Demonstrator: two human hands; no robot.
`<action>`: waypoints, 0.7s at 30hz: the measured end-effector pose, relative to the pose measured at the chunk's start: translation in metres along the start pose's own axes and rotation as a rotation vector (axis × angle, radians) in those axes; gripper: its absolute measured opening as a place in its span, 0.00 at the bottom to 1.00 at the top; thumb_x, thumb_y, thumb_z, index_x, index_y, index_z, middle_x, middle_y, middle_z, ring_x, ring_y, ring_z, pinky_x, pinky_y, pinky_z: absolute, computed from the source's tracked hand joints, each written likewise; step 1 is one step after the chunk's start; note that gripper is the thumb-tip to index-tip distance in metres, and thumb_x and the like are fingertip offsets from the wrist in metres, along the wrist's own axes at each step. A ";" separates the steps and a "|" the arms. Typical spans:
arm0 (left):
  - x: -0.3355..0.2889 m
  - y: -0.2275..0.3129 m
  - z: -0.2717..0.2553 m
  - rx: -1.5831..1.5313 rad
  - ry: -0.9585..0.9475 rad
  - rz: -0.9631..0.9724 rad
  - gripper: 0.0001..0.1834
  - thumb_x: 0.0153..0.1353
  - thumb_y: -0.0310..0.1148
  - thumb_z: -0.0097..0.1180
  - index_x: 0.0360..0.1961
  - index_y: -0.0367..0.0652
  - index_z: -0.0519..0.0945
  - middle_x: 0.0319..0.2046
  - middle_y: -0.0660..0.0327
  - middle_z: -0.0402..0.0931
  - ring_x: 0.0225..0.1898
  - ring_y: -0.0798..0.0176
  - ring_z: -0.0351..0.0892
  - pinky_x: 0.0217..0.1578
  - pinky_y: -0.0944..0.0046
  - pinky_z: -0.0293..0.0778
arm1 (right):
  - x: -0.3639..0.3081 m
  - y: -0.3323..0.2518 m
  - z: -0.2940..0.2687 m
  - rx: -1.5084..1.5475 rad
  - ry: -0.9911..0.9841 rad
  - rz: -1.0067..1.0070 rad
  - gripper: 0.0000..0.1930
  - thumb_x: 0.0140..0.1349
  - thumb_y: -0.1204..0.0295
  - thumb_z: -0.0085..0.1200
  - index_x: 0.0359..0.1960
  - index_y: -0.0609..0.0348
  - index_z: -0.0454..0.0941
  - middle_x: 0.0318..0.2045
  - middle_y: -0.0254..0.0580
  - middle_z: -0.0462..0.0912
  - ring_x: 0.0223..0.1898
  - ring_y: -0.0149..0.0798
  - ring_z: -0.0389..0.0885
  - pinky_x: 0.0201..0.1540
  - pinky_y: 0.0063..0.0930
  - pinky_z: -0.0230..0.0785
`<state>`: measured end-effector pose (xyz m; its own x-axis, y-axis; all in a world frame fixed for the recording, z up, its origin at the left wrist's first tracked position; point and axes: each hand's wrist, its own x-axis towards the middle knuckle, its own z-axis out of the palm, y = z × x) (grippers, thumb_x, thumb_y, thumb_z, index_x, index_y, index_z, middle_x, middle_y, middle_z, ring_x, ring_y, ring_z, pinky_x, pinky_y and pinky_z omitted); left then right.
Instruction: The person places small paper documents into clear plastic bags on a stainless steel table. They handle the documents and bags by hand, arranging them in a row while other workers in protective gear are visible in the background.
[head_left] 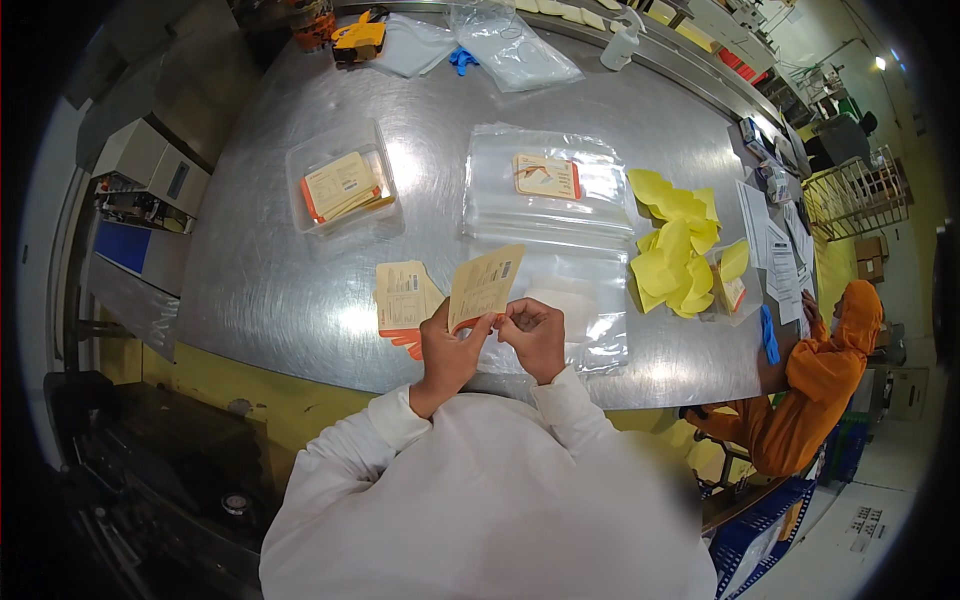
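My left hand point(450, 350) is closed on a cream printed card point(485, 283) with an orange lower edge, tilted up above the table's near side. At the card's lower right corner, the fingers of my right hand point(535, 338) are pinched together on its edge. Just left of my left hand lies a loose pile of similar cards point(402, 296). Beyond my hands rests a stack of clear plastic bags point(500, 215), with one cream and orange card point(547, 177) on top. A clear plastic tub point(392, 222) to the left holds several more cards.
Crumpled yellow sheets point(680, 250) lie right of the bags, beside a small clear tub point(740, 310) and a blue glove point(769, 335). A white spray bottle point(621, 45) stands at the back. A person in orange point(825, 385) is at the table's right end, near papers point(765, 240).
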<state>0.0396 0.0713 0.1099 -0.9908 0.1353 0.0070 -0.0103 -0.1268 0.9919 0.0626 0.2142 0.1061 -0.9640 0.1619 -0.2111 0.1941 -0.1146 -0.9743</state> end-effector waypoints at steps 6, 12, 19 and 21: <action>0.004 -0.005 -0.004 -0.023 0.001 -0.087 0.19 0.58 0.20 0.63 0.50 0.31 0.74 0.43 0.53 0.82 0.38 0.63 0.85 0.39 0.68 0.81 | 0.000 0.007 -0.003 0.035 -0.012 0.024 0.03 0.59 0.80 0.59 0.33 0.69 0.80 0.28 0.40 0.85 0.28 0.26 0.80 0.31 0.19 0.72; 0.010 0.004 0.003 0.245 0.161 0.157 0.38 0.53 0.19 0.67 0.64 0.38 0.62 0.57 0.48 0.71 0.62 0.51 0.70 0.57 0.54 0.71 | 0.000 0.006 -0.008 0.073 -0.009 0.047 0.04 0.59 0.81 0.59 0.35 0.69 0.80 0.28 0.39 0.84 0.29 0.27 0.80 0.32 0.20 0.72; 0.014 -0.015 -0.014 0.175 -0.123 0.071 0.04 0.62 0.24 0.60 0.37 0.35 0.80 0.43 0.57 0.79 0.47 0.62 0.78 0.46 0.65 0.75 | 0.008 0.031 -0.027 -0.010 -0.036 -0.098 0.03 0.59 0.82 0.58 0.33 0.65 0.78 0.30 0.39 0.82 0.31 0.28 0.81 0.36 0.22 0.74; 0.019 -0.014 -0.020 0.126 -0.075 -0.121 0.04 0.64 0.25 0.59 0.37 0.36 0.79 0.40 0.58 0.79 0.40 0.67 0.79 0.42 0.68 0.75 | 0.019 0.047 -0.076 -0.113 0.207 -0.013 0.04 0.62 0.76 0.54 0.28 0.59 0.74 0.24 0.38 0.80 0.23 0.31 0.82 0.26 0.22 0.73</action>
<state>0.0183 0.0558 0.0931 -0.9704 0.2157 -0.1083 -0.1068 0.0188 0.9941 0.0671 0.2860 0.0500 -0.9109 0.3616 -0.1989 0.2125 -0.0024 -0.9772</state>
